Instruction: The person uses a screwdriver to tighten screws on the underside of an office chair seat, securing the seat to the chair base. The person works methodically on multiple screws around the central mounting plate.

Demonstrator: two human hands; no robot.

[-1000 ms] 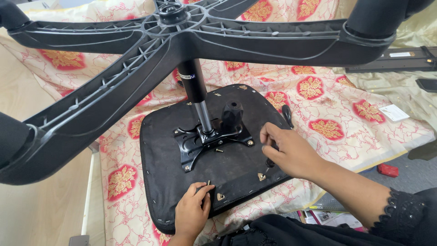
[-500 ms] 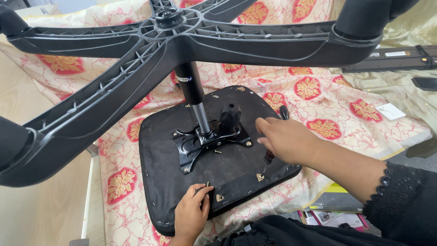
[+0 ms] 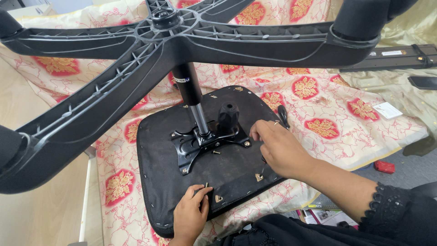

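Currently:
- Chair seat (image 3: 173,182) lies upside down on the patterned cloth (image 3: 327,109), black underside facing up.
- Metal mounting plate (image 3: 195,143) sits at the centre of the seat; gas-lift column (image 3: 193,102) rises from it to the five-arm base (image 3: 191,41), which fills the top of the view.
- Black knob (image 3: 228,113) stands on the plate just right of the column.
- Left hand (image 3: 190,216) rests on the near edge of the seat, thumb and forefinger pressed together on a small bolt (image 3: 205,186) standing upright.
- Brass bracket (image 3: 218,198) on the seat fabric just right of that bolt.
- Right hand (image 3: 280,148) is over the seat's right side, fingers curled downward near the plate's right corner; cannot tell whether they pinch anything.
- A second brass bracket (image 3: 259,176) shows just below the right hand.
- Loose screw (image 3: 215,152) lies on the plate near the column foot.
- Black lever (image 3: 283,115) sticks out at the seat's right edge, beside the right hand.
- Small red object (image 3: 384,167) on the floor, well off to the right.
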